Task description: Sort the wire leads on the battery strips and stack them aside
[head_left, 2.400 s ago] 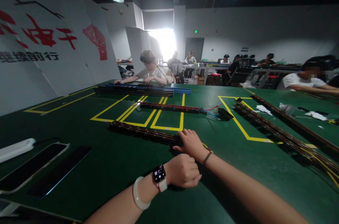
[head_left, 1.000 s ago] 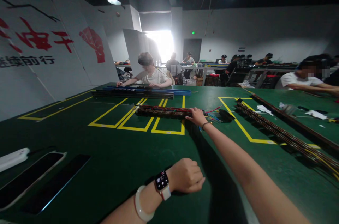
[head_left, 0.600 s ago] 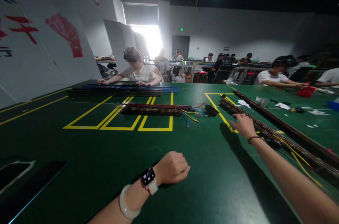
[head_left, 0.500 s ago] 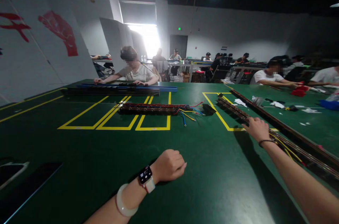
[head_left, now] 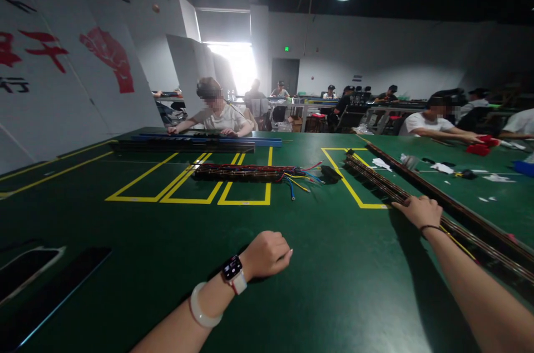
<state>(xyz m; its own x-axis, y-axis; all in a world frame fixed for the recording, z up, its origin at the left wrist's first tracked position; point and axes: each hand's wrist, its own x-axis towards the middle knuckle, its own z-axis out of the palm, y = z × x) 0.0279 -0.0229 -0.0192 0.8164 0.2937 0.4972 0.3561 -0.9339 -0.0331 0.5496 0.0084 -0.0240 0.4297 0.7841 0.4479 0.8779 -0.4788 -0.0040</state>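
My right hand [head_left: 421, 211] lies over a long bundle of copper-coloured wires [head_left: 373, 178] on the right of the table, fingers curled around its near side and touching it. Yellow wire [head_left: 459, 243] runs along the bundle past my wrist. My left hand [head_left: 267, 254] rests on the green tabletop in a loose fist, with no object showing in it. A second, shorter wire bundle [head_left: 246, 172] lies ahead of it, with loose red, blue and yellow wire ends [head_left: 302, 180] fanned out at its right end.
Yellow tape [head_left: 137, 199] marks rectangles on the green table [head_left: 200, 230]. Another long dark strip [head_left: 434, 192] lies beyond my right hand. Dark flat panels [head_left: 62, 297] are at the near left. A co-worker [head_left: 221, 114] works at the far edge beside blue and black strips [head_left: 183, 144].
My right hand has slid along the wire bundle, toward me and to the right. My left hand stays in place on the table. The view has turned slightly left.
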